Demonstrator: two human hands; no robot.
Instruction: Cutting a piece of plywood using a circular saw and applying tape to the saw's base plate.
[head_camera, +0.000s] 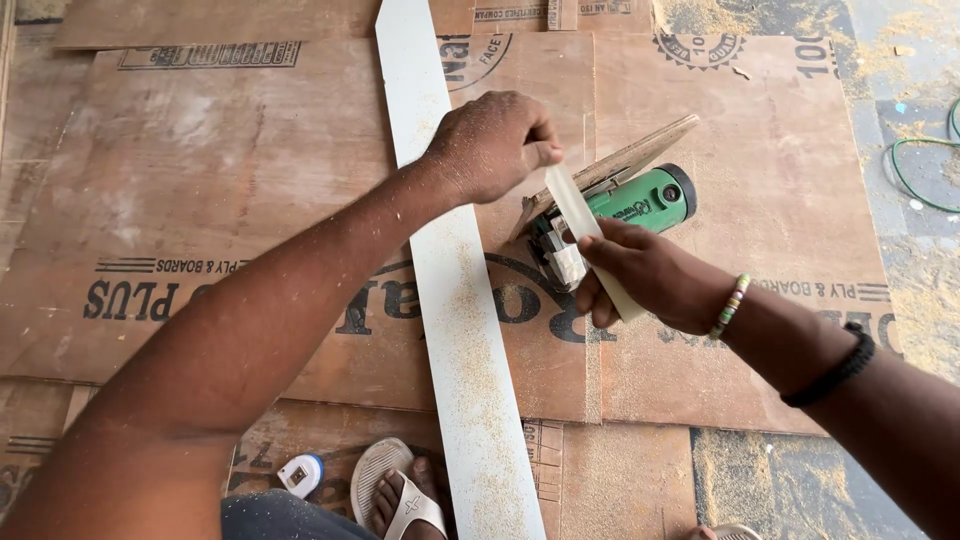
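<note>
on the plywood floor: a person works low over brown plywood sheets (200, 170) dusted with sawdust.
left hand: the left hand (492, 145) is curled narrow, thumb and fingers pinching the upper end of a thin pale strip (590, 235).
right hand: the right hand (650, 275) is wrapped around the lower part of the same strip, fingers closed on it; a beaded bracelet (732, 305) and a black band (840, 365) sit on that wrist and forearm.
strip: it runs slanted between the two hands, lying across the tool, touching or just above it; i cannot tell which.
tool: a green power tool (640, 200) lies on its side on the plywood, a small wooden board (620, 160) fixed against it, tilted.
long white strip: a long white laminate strip (455, 300) lies flat, running from the top edge down to the bottom, passing under the left forearm.
near the feet: a sandalled foot (400, 500) and a small white and blue object (300, 473).
far right: a green wire loop (925, 175) on bare floor.
</note>
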